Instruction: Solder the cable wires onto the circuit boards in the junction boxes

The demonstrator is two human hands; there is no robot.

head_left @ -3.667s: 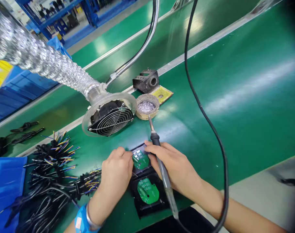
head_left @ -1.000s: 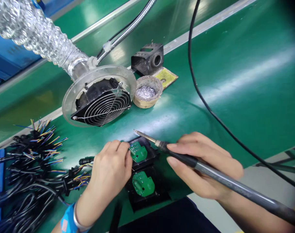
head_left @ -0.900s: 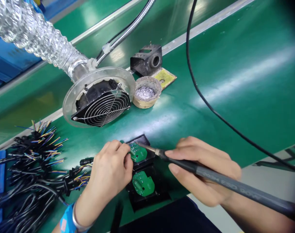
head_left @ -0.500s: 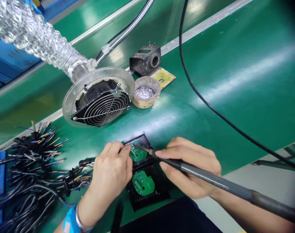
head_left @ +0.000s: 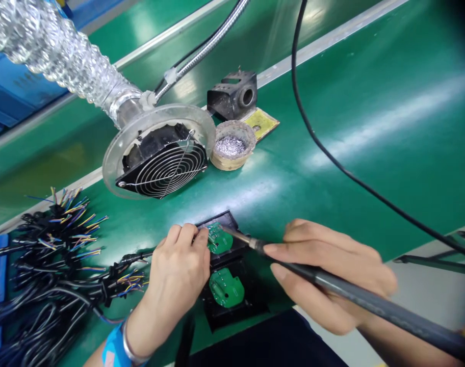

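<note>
My right hand grips a dark soldering iron, its tip just over the upper green circuit board, at the board's upper right. Beside that board's left edge, my left hand is closed, fingertips pinched together; whatever they pinch is hidden. The upper board lies in a black case. A second green board sits in another black case just below. A dark cable runs toward my left hand from the left.
A fume fan on a foil duct hangs at upper left. Behind are a solder cup, a yellow sponge and an iron stand. Bundled cables lie left; a black cord crosses the right side.
My right hand has moved right with the soldering iron, whose tip has shifted from the upper board's left part toward its upper right. My left hand stays nearly in place.
</note>
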